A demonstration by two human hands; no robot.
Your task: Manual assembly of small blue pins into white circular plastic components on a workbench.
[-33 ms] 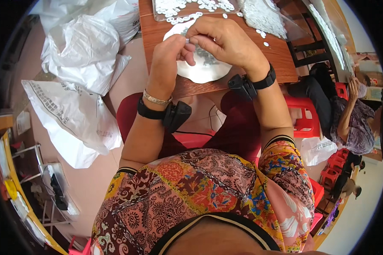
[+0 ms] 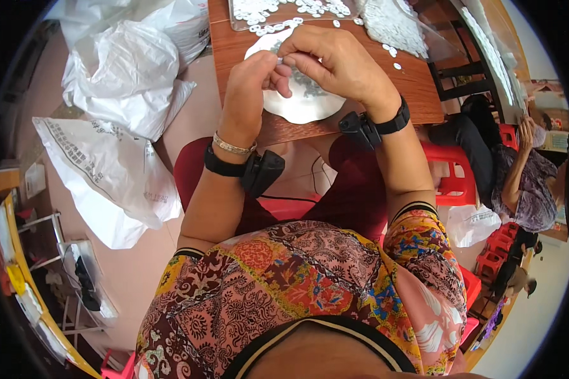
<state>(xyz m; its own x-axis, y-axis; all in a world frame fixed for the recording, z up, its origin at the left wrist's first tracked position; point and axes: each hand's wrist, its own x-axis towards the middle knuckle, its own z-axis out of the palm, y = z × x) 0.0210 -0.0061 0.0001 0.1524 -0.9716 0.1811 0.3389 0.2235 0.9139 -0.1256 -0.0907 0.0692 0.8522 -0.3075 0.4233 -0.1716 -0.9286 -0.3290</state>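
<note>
Above a white wavy-edged plate [image 2: 302, 114], my two hands meet fingertip to fingertip. My left hand [image 2: 250, 85] is closed, thumb and index finger pinching a tiny whitish piece [image 2: 280, 61]. From the other side, the thumb and index finger of my right hand [image 2: 341, 60] close on the same piece. Fingers cover most of it, so its exact kind is hidden. Many small greyish bits [image 2: 308, 87] lie in the plate, partly behind my hands. Beyond the plate, small white oval pieces [image 2: 275, 28] with dark centres lie loose on the wooden table [image 2: 408, 95].
A clear tray [image 2: 234, 22] of white oval pieces stands at the far edge, beside a clear bag [image 2: 395, 28] full of them. White sacks [image 2: 120, 76] stand left of the table. A red stool [image 2: 452, 174] and a seated person [image 2: 525, 177] are at the right.
</note>
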